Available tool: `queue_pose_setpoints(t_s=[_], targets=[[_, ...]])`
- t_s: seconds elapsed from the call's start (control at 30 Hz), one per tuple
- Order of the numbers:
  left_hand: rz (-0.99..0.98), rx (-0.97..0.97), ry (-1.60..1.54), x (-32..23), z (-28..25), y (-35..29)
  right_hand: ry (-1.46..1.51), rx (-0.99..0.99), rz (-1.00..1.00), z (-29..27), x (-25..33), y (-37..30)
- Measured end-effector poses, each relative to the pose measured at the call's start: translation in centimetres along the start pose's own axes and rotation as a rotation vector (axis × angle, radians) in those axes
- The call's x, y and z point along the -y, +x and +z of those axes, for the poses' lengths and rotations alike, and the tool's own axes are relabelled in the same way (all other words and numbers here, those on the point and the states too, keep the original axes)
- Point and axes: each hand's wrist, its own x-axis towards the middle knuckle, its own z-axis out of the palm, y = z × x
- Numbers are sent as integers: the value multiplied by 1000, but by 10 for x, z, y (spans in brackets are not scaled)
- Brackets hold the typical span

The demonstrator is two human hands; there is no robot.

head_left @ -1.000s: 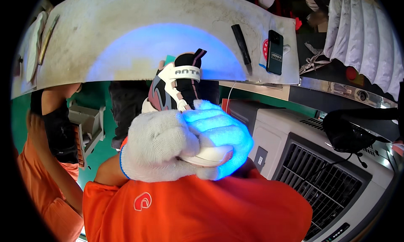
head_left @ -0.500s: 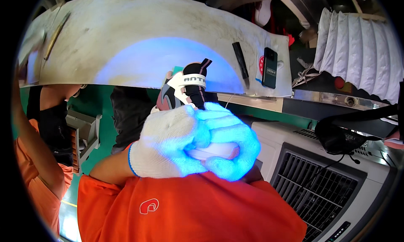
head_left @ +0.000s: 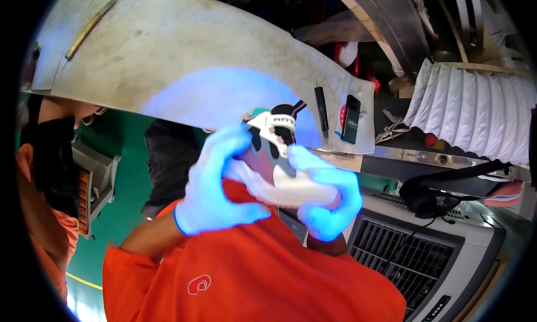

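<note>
In the head view, both gloved hands hold a sneaker up close to the camera, just below the near edge of a pale, worn workbench. The left hand, in a knit glove lit blue-white, is closed around the shoe's left side, its thumb curled under the white sole and its fingers reaching up over the upper. The right hand cups the sole from the other side, fingers wrapped beneath it and thumb lying along the top. The sneaker has a white sole and a white, black and dark red upper; which end of it points at the camera is hard to tell from this angle.

A patch of blue light falls on the workbench right behind the shoe. To the right of the shoe, on the bench's right end, lie a black phone and a slim dark bar. A long yellowish tool lies at the bench's far left. Below the hands is an orange sleeve, and to the right of the sleeve stands a grey machine with a grille.
</note>
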Motion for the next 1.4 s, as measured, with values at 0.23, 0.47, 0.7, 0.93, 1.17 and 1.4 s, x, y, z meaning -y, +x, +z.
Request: queue_pose_setpoints(t_s=[0.23, 0.47, 0.7, 0.93, 1.17, 1.4], targets=[[-27, 88, 85, -15, 2, 11, -99, 148, -60, 6, 5, 5], [285, 139, -2, -17, 1, 36, -108, 171, -129, 4, -11, 13], [40, 310, -124, -17, 36, 73, 3, 78, -88, -19, -45, -2], [8, 585, 387, -14, 77, 133, 355, -10, 70, -50, -133, -8], [-83, 882, 769, 2, 95, 154, 396, -5, 50, -55, -176, 13], [-13, 873, 921, -9, 93, 148, 239, -56, -30, -58, -182, 11]])
